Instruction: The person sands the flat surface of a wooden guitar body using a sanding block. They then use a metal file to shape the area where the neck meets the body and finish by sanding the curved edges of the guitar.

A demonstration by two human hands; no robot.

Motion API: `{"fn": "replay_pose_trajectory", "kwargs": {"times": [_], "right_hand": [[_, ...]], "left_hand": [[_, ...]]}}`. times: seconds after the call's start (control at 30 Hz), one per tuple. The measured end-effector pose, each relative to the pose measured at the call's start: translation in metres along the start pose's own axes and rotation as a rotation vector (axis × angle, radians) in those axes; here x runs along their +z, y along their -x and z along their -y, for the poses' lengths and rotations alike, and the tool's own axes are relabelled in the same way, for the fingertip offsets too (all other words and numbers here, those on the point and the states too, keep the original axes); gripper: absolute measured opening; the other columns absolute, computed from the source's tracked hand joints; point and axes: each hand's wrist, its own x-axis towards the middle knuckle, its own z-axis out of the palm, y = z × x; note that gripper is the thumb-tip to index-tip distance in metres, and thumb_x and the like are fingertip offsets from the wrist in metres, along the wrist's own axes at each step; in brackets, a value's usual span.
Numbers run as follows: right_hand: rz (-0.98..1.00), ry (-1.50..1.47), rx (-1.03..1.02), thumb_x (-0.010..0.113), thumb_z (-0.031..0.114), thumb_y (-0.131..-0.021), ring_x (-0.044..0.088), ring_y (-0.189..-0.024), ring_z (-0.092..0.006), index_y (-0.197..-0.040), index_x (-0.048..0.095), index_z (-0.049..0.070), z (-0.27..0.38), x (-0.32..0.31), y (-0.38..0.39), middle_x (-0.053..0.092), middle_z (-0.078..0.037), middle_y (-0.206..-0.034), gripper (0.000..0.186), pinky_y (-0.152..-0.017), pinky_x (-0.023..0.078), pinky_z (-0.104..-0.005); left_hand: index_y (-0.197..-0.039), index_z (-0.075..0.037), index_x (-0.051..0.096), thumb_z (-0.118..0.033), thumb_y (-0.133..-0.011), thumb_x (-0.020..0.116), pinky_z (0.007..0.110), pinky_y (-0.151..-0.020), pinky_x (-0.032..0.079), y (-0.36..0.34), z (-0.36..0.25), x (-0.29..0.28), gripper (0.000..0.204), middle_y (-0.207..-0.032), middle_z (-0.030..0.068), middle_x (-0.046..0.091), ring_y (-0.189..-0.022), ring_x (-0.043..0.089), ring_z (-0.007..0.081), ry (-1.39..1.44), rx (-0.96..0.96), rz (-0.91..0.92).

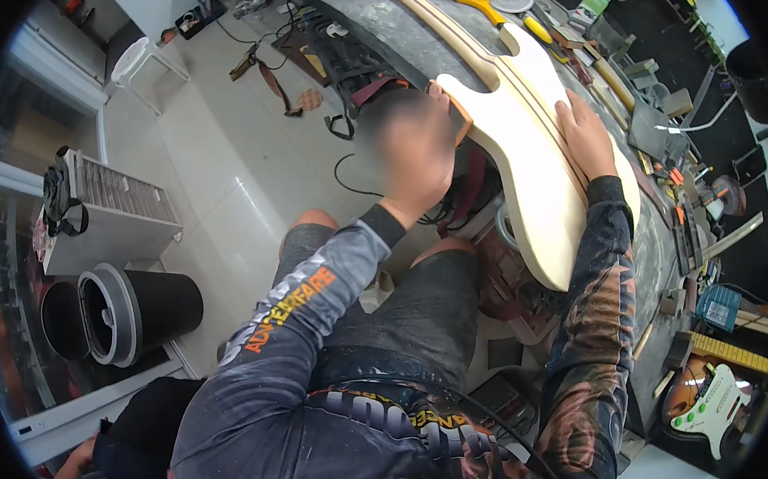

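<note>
A pale, unfinished wooden guitar body (531, 174) with a long neck (426, 15) lies across the bench edge, darker stripes running down its middle. My right hand (587, 138) rests flat on the body's face, fingers stretched out. At the body's near-left edge, by the horn, my left hand (421, 153) is closed round a flat orange-brown piece (464, 120), perhaps sandpaper or a sanding block. That piece is against or very close to the edge; contact is hard to make out. Blur covers part of the left hand.
Hand tools and a yellow-handled tool (483, 11) crowd the grey bench (388, 48). A guitar with a pale pickguard (718, 405) lies at right. Cables and straps (274, 85) litter the floor. A black bin (161, 313) and a drawer cabinet (105, 220) stand left.
</note>
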Motion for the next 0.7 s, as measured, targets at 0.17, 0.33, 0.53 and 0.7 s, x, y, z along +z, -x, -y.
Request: {"fn": "replay_pose_trajectory", "kwargs": {"times": [0.17, 0.33, 0.53, 0.7], "right_hand": [[0.002, 0.0, 0.009, 0.049, 0.053, -0.114, 0.058, -0.149, -0.038, -0.158, 0.061, 0.006, -0.003, -0.006, 0.006, 0.064, -0.022, -0.159, 0.066, -0.127, 0.04, -0.0461], [-0.01, -0.004, 0.03, 0.05, 0.054, -0.113, 0.059, -0.146, -0.0389, -0.159, 0.061, 0.006, 0.001, -0.003, 0.006, 0.065, -0.021, -0.158, 0.067, -0.125, 0.042, -0.0461], [-0.034, 0.004, -0.011, 0.051, 0.055, -0.112, 0.06, -0.144, -0.0404, -0.158, 0.062, 0.006, 0.0, -0.002, 0.003, 0.066, -0.021, -0.157, 0.067, -0.124, 0.044, -0.0473], [-0.046, -0.026, -0.041, 0.051, 0.055, -0.113, 0.06, -0.145, -0.0407, -0.158, 0.061, 0.006, -0.002, -0.003, 0.007, 0.067, -0.023, -0.154, 0.067, -0.124, 0.044, -0.0479]], "left_hand": [[-0.161, -0.019, 0.065, -0.009, -0.076, 0.066, 0.046, -0.112, 0.033, -0.025, 0.026, -0.02, 0.086, -0.175, -0.0004, 0.055, -0.126, 0.05, 0.0291, -0.063, 0.098, 0.074], [-0.15, -0.023, 0.076, -0.001, -0.069, 0.064, 0.039, -0.111, 0.033, 0.034, -0.036, 0.0, 0.085, -0.157, -0.0054, 0.071, -0.12, 0.055, 0.0229, 0.126, 0.262, 0.223], [-0.153, -0.021, 0.073, -0.009, -0.079, 0.064, 0.044, -0.109, 0.034, 0.012, -0.03, -0.002, 0.076, -0.162, -0.0034, 0.068, -0.121, 0.056, 0.0242, 0.051, 0.148, 0.106], [-0.158, -0.021, 0.069, -0.006, -0.076, 0.065, 0.043, -0.11, 0.031, 0.055, -0.075, -0.007, 0.084, -0.169, -0.001, 0.062, -0.121, 0.053, 0.0239, 0.348, 0.202, 0.337]]}}
